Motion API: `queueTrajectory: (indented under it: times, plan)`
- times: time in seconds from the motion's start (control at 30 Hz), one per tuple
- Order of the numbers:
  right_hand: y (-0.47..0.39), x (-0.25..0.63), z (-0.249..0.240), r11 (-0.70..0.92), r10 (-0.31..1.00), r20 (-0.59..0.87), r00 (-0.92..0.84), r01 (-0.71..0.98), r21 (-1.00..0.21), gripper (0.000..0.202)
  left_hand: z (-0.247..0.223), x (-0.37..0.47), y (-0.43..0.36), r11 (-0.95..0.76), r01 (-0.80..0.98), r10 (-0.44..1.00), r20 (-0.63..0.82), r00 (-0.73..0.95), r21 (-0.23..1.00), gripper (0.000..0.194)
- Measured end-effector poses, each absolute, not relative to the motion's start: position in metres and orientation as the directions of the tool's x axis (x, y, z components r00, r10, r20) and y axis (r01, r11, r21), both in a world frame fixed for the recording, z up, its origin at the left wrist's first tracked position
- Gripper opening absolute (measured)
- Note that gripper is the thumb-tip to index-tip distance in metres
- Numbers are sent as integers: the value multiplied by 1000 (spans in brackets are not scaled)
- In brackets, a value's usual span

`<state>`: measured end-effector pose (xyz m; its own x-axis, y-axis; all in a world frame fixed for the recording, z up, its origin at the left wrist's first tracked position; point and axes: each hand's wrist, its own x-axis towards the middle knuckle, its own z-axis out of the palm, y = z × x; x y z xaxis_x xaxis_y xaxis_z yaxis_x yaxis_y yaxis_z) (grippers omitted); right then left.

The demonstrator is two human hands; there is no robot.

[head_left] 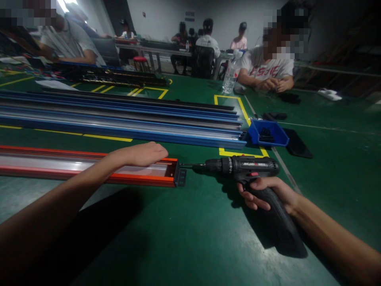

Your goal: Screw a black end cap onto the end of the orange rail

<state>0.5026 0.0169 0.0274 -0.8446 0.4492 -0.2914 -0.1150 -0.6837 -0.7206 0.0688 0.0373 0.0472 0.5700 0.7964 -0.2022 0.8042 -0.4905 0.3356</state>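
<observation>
My right hand (264, 192) is wrapped round the grip of a black cordless drill (256, 167), held level with its chuck facing left. The long bit (192, 164) reaches the black end cap (180, 176) of an orange metal channel (154, 180); whether its tip sits in a screw is too small to tell. The channel lies lengthwise on the table and runs out of view at the left. My left hand (145, 154) lies over its far rail close to the capped end, fingers bent down and partly hidden behind it.
Several blue and black metal channels (178, 131) lie behind the orange one. Right of them is a blue bin (269, 137) holding small black parts, beside a dark flat object (297, 143). Water bottles (230, 75) stand farther back. People sit across the green table (190, 238).
</observation>
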Motion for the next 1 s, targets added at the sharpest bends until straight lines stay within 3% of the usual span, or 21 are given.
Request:
queueTrajectory:
  times: [0.33,1.0]
  plan:
    - [16,502,26,-644,504,-335,-796,-88,-760,25,45,67,38,-534,785,779,-179,601,314,40]
    - [15,503,26,-643,494,-340,-801,-73,-762,23,43,65,39,-513,786,783,-185,593,345,43]
